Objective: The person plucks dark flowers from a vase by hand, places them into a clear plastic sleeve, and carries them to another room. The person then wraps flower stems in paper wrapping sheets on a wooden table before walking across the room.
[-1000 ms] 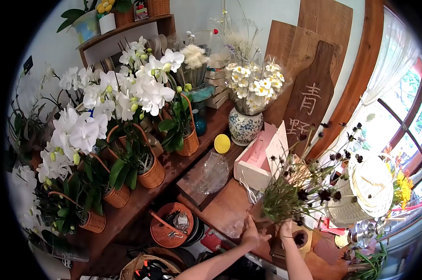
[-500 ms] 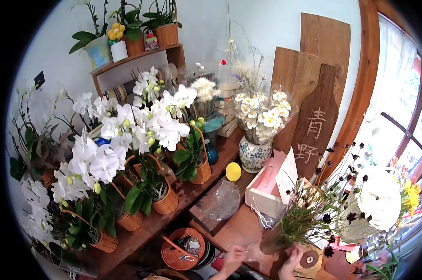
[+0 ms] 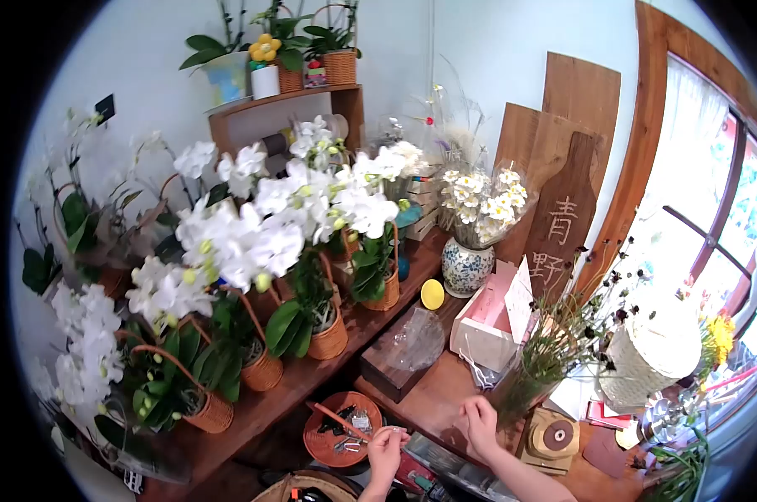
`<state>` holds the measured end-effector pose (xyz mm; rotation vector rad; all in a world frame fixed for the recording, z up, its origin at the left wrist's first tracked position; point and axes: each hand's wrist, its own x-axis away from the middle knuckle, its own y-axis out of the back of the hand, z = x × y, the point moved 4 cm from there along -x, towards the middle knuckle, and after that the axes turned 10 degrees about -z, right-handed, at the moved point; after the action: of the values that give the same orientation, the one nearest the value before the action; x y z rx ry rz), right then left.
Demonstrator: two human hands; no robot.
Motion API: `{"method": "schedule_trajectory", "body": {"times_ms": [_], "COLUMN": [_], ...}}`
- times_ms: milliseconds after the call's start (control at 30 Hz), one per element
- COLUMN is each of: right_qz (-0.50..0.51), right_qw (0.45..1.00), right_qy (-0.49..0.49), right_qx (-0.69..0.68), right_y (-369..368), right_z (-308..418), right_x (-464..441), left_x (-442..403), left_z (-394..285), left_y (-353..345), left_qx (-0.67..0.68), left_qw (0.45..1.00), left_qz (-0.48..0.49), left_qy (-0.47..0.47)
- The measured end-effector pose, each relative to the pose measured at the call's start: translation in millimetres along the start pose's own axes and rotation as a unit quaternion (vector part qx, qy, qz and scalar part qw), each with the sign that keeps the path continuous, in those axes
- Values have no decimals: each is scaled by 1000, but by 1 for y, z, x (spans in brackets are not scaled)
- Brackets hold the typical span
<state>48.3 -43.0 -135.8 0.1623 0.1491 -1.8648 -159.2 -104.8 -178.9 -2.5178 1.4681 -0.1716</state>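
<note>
My left hand point(image 3: 385, 453) is closed, fingertips pinched together, over the right edge of the orange basket point(image 3: 318, 443) of small metal pieces. Whatever it may hold is too small to name. Fingers curled, my right hand point(image 3: 480, 425) is raised over the wooden table point(image 3: 420, 410), just left of the glass vase point(image 3: 506, 396). I cannot make out anything inside its grip. Green stems with dark flowers point(image 3: 554, 339) stand in that vase and lean right.
White orchids point(image 3: 257, 230) in wicker baskets line the left shelf. Behind the vase are an open pink-lined box point(image 3: 485, 336) and a blue-and-white vase point(image 3: 468, 268). A dark wooden block point(image 3: 391, 378) bears clear plastic. A white wicker basket point(image 3: 650, 356) stands at the right.
Both hands have come away from the glass vase. My left hand has moved left to the orange basket, and my right hand has crossed to the vase's left side. The camera view has shifted.
</note>
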Motion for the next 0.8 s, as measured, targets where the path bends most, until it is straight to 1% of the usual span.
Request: {"method": "schedule_trajectory", "body": {"times_ms": [33,133,233,300,400,467,567,633,667,700,767,800], "right_qz": [2,21,44,75,87,86,-17,-77,-101,-127,-141,-149], "right_qw": [1000,996,993,990,988,989,990,988,981,974,977,976], "right_qy": [28,73,90,114,123,112,115,126,165,190,156,155], "right_qx": [-6,-48,-71,-36,-33,-47,-75,-51,-30,-1,-32,-26], "right_y": [-8,-29,-45,-56,-79,-93,-120,-141,-150,-160,-188,-197], "right_z": [17,56,71,79,87,87,65,54,53,58,40,48], "right_x": [-1,5,22,29,14,-21,-104,-164,-192,-217,-289,-312], "left_x": [10,33,46,53,56,56,37,16,6,-8,-49,-67], "left_z": [-5,-22,-30,-26,-19,-17,3,17,22,35,80,96], "left_y": [8,37,65,78,88,89,84,77,70,63,56,49], "left_qx": [7,70,109,123,126,104,69,39,31,17,-47,-100], "left_qw": [1000,995,990,986,984,986,991,993,994,993,998,994], "left_qz": [-4,-34,-71,-83,-73,-64,-50,-44,-45,-45,4,5], "left_qy": [2,55,62,71,98,110,103,106,90,109,44,-52]}}
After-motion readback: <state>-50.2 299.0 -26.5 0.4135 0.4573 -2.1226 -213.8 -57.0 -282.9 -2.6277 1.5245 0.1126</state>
